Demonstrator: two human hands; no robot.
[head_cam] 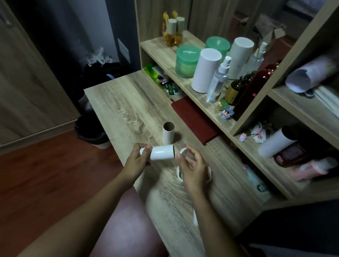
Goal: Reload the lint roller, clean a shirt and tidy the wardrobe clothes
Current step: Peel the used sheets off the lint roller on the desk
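Observation:
A white sticky-paper refill roll (162, 152) lies sideways in the air above the wooden desk (125, 108), with my left hand (138, 160) gripping its left end. My right hand (191, 168) holds the white lint roller frame (182, 151) just to the right of the roll's dark open end; the frame's handle shows blurred below my wrist. An empty brown cardboard core (168, 132) stands upright on the desk just behind the roll.
A dark red notebook (196, 120) lies under the shelf edge. The shelf (171, 52) holds green jars, white cylinders, a spray bottle and dark bottles. Another white roll (276, 143) lies in the lower right compartment. A black bin (91, 130) stands on the floor at left.

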